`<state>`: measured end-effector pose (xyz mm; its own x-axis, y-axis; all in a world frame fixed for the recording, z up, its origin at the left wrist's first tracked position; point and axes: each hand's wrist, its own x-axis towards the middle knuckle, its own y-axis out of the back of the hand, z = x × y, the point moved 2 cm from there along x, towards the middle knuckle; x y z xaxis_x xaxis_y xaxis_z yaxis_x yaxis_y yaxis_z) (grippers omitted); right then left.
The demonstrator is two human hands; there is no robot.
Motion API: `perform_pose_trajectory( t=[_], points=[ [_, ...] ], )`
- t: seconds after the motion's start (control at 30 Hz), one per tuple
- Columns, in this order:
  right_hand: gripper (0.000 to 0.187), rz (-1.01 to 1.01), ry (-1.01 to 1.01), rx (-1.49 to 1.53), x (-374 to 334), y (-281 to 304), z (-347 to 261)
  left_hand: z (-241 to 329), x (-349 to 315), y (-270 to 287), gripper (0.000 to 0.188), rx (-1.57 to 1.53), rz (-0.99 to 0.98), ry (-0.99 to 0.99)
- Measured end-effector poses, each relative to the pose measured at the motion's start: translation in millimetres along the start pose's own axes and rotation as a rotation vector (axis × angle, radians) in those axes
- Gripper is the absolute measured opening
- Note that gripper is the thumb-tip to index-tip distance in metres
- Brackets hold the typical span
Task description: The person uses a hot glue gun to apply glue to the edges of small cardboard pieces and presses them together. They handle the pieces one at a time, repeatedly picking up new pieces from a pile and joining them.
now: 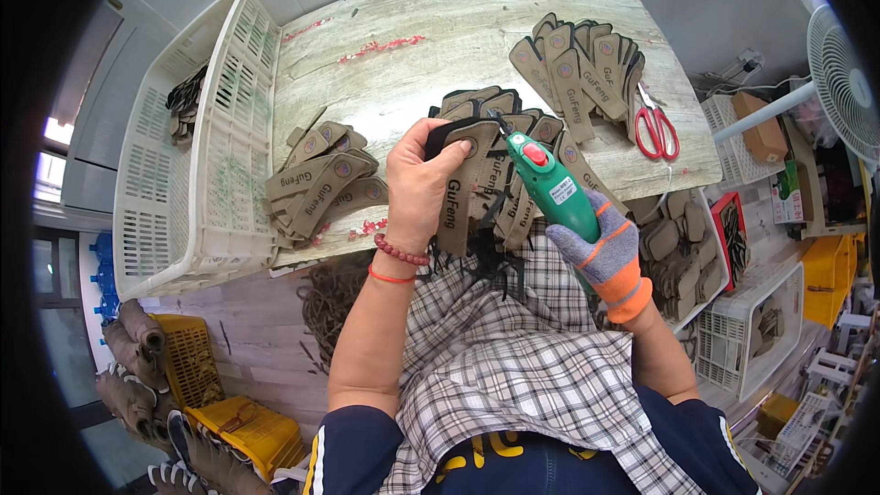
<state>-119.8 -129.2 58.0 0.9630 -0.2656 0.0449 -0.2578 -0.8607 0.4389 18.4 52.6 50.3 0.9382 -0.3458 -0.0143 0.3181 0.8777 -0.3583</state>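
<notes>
My left hand pinches the upper part of a long brown fabric piece with a black edge and printed lettering, thumb on its face. My right hand, in a grey and orange glove, grips a green handheld power cutter with a red button. Its dark tip meets or nearly meets the piece's top right edge; I cannot tell whether it touches. Several similar pieces lie fanned out just behind and to the right of the held one. Loose dark trimmings hang at the table's near edge, over my checked apron.
More brown pieces lie in stacks at left and far right of the worn table. Red-handled scissors rest at right. A white crate stands left; a white bin of pieces stands right, near a fan.
</notes>
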Motion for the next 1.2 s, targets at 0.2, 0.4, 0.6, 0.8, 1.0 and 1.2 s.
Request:
perform_pose_trajectory(
  t=[0.2,0.4,0.6,0.8,1.0,1.2],
  points=[
    [0.058,-0.049,-0.027,-0.024,-2,4,-1,9,1,9,0.011,0.181,-0.051,-0.035],
    [0.057,-0.155,-0.138,0.053,-3,10,-4,21,3,19,0.013,0.325,-0.169,0.037],
    [0.059,-0.220,-0.175,0.103,-5,12,-1,32,7,21,0.023,0.392,-0.227,0.078],
    [0.060,-0.264,-0.178,0.121,-6,12,0,36,8,22,0.037,0.395,-0.220,0.118],
    [0.059,-0.282,-0.129,0.082,-6,12,0,39,7,22,0.042,0.462,-0.248,0.119],
    [0.057,-0.279,-0.056,0.048,-6,9,1,38,7,21,0.043,0.489,-0.307,0.141]
  ],
)
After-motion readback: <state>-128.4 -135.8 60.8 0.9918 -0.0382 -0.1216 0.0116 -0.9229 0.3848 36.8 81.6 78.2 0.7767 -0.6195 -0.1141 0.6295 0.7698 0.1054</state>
